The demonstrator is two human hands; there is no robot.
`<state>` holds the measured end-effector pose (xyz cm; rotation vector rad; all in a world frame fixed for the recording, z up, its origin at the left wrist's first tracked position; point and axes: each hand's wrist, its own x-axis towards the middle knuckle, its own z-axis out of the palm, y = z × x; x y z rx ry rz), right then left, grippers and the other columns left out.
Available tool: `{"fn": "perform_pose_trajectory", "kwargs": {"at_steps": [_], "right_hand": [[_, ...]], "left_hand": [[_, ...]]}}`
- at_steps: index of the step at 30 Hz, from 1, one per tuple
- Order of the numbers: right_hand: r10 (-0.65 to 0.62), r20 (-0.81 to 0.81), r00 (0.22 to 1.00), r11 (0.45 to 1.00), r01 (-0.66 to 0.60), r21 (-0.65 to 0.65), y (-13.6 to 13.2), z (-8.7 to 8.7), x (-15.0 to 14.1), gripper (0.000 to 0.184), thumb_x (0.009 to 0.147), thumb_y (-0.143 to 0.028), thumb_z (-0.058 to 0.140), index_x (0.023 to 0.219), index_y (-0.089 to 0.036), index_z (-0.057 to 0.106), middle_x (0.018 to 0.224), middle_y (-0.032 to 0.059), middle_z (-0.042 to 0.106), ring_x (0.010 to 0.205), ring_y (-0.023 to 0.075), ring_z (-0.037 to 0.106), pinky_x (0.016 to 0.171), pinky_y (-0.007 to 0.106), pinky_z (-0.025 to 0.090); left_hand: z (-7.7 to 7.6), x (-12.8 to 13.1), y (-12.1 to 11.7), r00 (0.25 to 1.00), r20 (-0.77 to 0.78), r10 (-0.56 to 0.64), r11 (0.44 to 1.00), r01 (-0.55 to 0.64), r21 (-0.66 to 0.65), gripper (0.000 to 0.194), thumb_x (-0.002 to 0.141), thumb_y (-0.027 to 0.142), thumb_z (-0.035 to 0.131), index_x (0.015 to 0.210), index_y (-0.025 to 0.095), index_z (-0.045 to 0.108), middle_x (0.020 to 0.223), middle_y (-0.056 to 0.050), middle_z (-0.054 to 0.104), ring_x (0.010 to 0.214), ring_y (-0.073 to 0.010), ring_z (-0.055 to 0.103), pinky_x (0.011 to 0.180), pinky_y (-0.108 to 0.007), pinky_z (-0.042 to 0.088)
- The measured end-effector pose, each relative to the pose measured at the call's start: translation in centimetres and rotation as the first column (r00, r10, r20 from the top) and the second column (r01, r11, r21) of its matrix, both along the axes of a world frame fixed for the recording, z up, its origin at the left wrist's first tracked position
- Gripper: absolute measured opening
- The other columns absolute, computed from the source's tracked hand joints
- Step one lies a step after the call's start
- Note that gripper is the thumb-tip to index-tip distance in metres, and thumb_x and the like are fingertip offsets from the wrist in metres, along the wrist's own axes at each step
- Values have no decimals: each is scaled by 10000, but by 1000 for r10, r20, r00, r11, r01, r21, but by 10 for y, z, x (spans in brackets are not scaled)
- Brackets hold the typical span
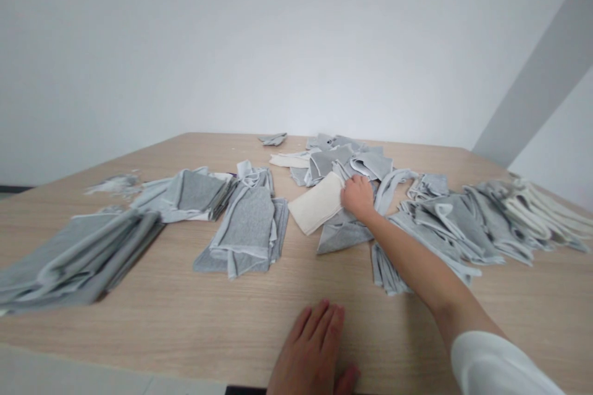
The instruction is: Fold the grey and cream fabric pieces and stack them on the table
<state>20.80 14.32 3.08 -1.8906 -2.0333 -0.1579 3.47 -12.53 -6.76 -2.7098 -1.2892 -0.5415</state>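
Note:
My right hand (357, 197) reaches far across the wooden table (259, 315) and grips the right end of a cream-white fabric piece (317, 202), fingers curled on its edge. That piece lies at the front of a loose heap of grey and white fabric pieces (343, 160). My left hand (311, 352) lies flat near the table's front edge, fingers stretched out and together, holding nothing.
Several stacks of grey fabric sit on the table: one at the far left (78, 259), one behind it (194, 194), one in the middle (245, 228). A long spread of grey and cream pieces (482, 216) runs along the right. A white wall stands behind.

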Motion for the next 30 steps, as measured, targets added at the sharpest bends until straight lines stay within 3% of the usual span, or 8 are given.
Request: {"fn": "perform_pose_trajectory", "kwargs": {"at_steps": [6,9,13,19,23,26,30], "right_hand": [[-26,-3,1000,996,25,-85,0,1,-7,389,994,-275,279,1223,-84,528,1112,192,642,1056,261,596,877,347,429],[10,17,1000,996,-8,-89,-6,5,-14,413,1011,-321,232,1277,-106,463,1126,177,641,1036,255,617,848,336,446],[183,80,980,981,-177,-82,-23,11,-31,373,1008,-345,264,1237,-152,486,1173,148,628,1094,258,588,885,343,439],[433,172,885,899,-411,-153,-47,3,-60,294,979,-320,372,1149,-154,545,1213,145,618,1126,263,563,896,367,446],[524,173,834,846,-486,-218,-57,-4,-64,404,929,-513,455,1057,-164,612,1161,125,658,1119,276,573,924,386,435],[527,136,839,842,-493,-219,-54,-2,-61,474,972,-531,333,1028,-170,634,1118,112,679,1110,244,585,954,353,415],[386,78,919,910,-365,-196,-31,0,-54,441,1026,-366,249,1109,-122,607,1157,152,647,1127,221,574,958,343,425]], "left_hand": [[0,1,1,1000,-5,0,1000,0,1,741,778,417,612,1413,129,361,1361,-100,573,1254,-261,520,1018,-404,444],[2,1,1,1000,-15,4,1000,-4,0,723,772,426,620,1389,124,396,1348,-95,585,1236,-262,538,1002,-401,461],[2,1,0,1000,0,13,1000,-13,8,694,776,408,615,1382,138,410,1343,-87,590,1235,-258,541,1004,-400,463],[2,0,0,1000,-9,13,1000,-13,8,696,773,418,622,1375,135,419,1344,-95,587,1235,-271,541,1001,-415,467],[4,2,0,1000,-13,16,1000,-16,10,666,777,430,618,1349,136,449,1335,-86,596,1218,-269,556,984,-409,482],[4,2,0,1000,8,26,1000,-26,3,651,795,452,601,1352,148,452,1338,-74,595,1223,-262,554,992,-407,478],[3,2,0,1000,11,29,1000,-29,-10,654,796,461,607,1353,152,460,1348,-70,587,1234,-263,545,1009,-412,469]]}}
